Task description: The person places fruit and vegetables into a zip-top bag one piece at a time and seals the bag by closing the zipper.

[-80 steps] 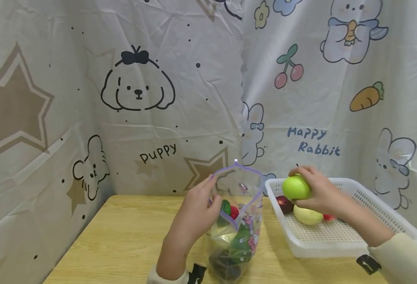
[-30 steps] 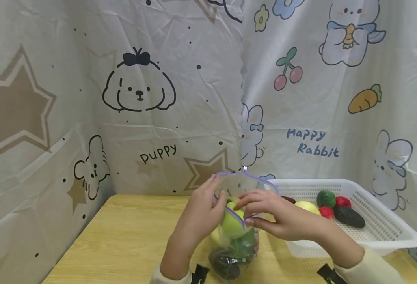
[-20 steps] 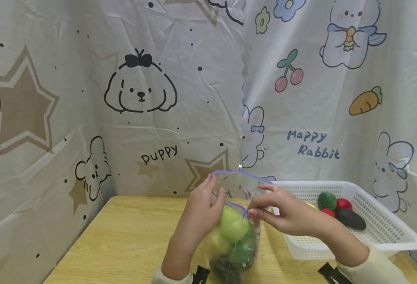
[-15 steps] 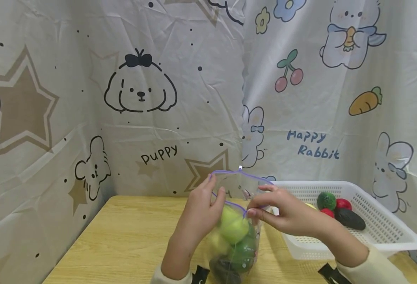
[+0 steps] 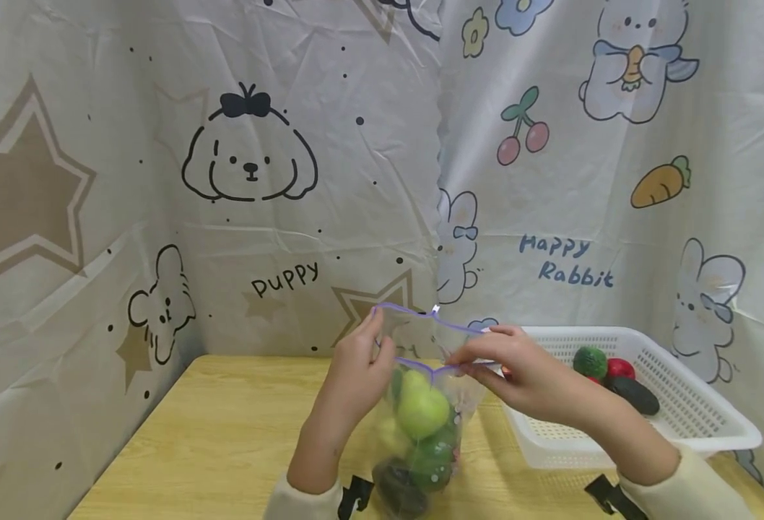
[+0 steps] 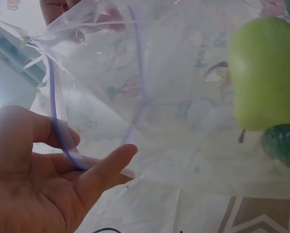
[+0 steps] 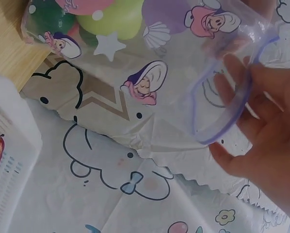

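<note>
A clear zip bag [image 7: 184,114] with purple trim at its mouth stands upright on the table, bulging with produce. My left hand [image 5: 356,372] grips the left side of its mouth, thumb and fingers at the purple strip. On the opposite side my right hand [image 5: 525,372] pinches the rim, thumb towards me. Through the plastic I see a green apple [image 5: 423,413] on top, a dark green rounded piece [image 5: 432,462] lower, and a blackish one [image 5: 398,487] at the bottom. A white zip slider [image 5: 435,309] sits at the rim's far side.
A white perforated basket [image 5: 713,433] stands to the right, partly behind my right forearm. In it lie a bumpy green piece [image 5: 590,361], a red one [image 5: 620,370] and a blackish oblong one [image 5: 635,396]. A printed curtain [image 5: 356,180] backs the wooden table [image 5: 226,433].
My right hand held the green apple above the basket; the apple is now inside the bag. That hand has moved to the bag's rim, and the mouth is stretched narrower between both hands.
</note>
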Demonstrator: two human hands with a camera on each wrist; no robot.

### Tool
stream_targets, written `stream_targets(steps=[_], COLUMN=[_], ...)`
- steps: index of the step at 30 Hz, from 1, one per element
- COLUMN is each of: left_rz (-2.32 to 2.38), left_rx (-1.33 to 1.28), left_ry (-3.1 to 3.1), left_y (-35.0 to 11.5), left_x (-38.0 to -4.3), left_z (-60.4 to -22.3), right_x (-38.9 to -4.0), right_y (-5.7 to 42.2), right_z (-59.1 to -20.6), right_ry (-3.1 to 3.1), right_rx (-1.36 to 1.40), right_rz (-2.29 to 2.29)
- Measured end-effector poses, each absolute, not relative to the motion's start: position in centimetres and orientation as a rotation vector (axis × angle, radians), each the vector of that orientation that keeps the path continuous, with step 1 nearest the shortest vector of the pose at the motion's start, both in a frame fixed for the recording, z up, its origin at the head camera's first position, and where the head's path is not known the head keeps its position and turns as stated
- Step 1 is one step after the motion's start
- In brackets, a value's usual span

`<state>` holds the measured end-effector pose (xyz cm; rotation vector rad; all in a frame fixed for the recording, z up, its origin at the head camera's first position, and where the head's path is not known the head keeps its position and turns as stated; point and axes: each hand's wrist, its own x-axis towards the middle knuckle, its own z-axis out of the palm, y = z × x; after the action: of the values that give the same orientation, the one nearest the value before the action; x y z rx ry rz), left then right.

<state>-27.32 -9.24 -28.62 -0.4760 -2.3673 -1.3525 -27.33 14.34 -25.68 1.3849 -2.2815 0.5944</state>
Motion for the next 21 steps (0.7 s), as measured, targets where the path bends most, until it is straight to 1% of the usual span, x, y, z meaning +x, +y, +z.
stream_targets(steps=[11,15,21], left_rz=[-1.396,-1.34,-1.311], left_rx=[-0.488,-0.467,-0.411], left_ry=[-2.299,-2.316,-2.354], left_y=[-9.2,-9.5,-10.1], left_x=[-28.7,-28.7,-28.6], left_z=[-29.5,-29.5,-29.2], right_x=[-28.1,-28.1,-28.5], right_y=[14.0,14.0,14.6], right_z=[-25.8,-26.0,-25.8], right_ry=[-2.286,-2.257,-2.292], right_rx=[1.183,1.187,1.214], right_rz=[0.395,0.378,0.498])
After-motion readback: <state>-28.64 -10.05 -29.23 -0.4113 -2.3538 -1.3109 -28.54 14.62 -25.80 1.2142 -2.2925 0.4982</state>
